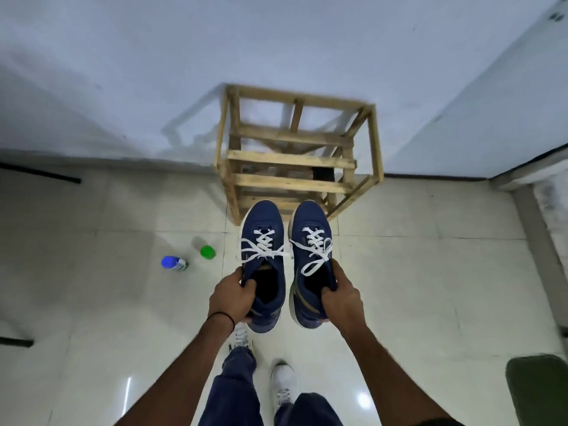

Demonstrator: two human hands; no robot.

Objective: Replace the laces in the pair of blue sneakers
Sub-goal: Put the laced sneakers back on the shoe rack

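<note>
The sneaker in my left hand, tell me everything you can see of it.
The left sneaker is dark blue, fabric-looking, with a pale sole edge and a dark opening. White laces are criss-crossed through it and tied in a loose bow. It is held in the air, toe pointing away. The left hand grips its collar at the outer side.

Navy-blue fabric sneakers (pixel 262 221) with white criss-crossed flat laces (pixel 265 245) and side stripes, perhaps gold. Beyond the left hand (pixel 232 298), a pale-yellow slatted wooden crate (pixel 289 159); left of that hand, a blue-capped bottle (pixel 173 262) and a green-capped bottle (pixel 207 252).
</note>
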